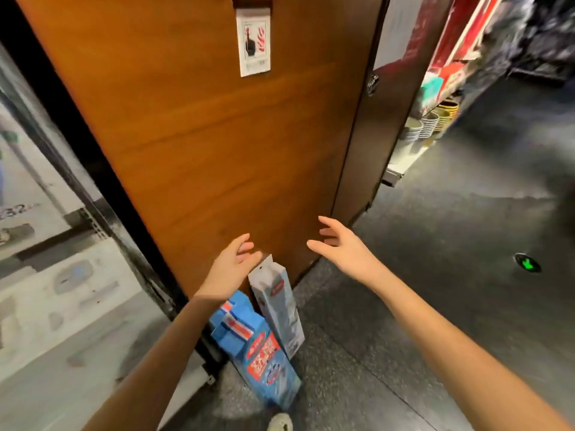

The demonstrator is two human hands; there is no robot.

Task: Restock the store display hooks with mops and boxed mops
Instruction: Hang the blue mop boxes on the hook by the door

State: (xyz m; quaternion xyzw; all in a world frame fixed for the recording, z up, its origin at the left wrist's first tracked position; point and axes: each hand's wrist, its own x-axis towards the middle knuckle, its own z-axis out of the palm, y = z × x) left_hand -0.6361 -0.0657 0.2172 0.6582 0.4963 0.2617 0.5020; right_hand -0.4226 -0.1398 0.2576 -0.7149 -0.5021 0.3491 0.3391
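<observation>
At the foot of a tall wooden panel (202,135), seen from the head camera, two boxed mops stand on the dark speckled floor (435,290). The grey-white box (275,306) is narrow and upright, its top hang-tab leaning against the wood. Just to its left and nearer the person, touching its side, sits the blue box (264,359) with red and white labels, also tilted back toward the panel.

Both of the person's bare arms reach forward. The left hand (231,264) hangs right at the top of the grey-white box, fingers loosely apart and curled a little. The fingertips are close to the tab, though I cannot tell whether they touch it, and nothing is gripped. The right hand (340,244) floats in the air to the right of the boxes, near the panel's lower right corner. Its fingers are spread wide and it holds nothing.

High on the panel a white packaged item (253,42) hangs by its top. Off to the right, stacked bowls (432,119) fill a low shelf along the aisle, and a green arrow marker (527,263) glows on the floor. A light shoe (280,423) shows at the bottom edge.
</observation>
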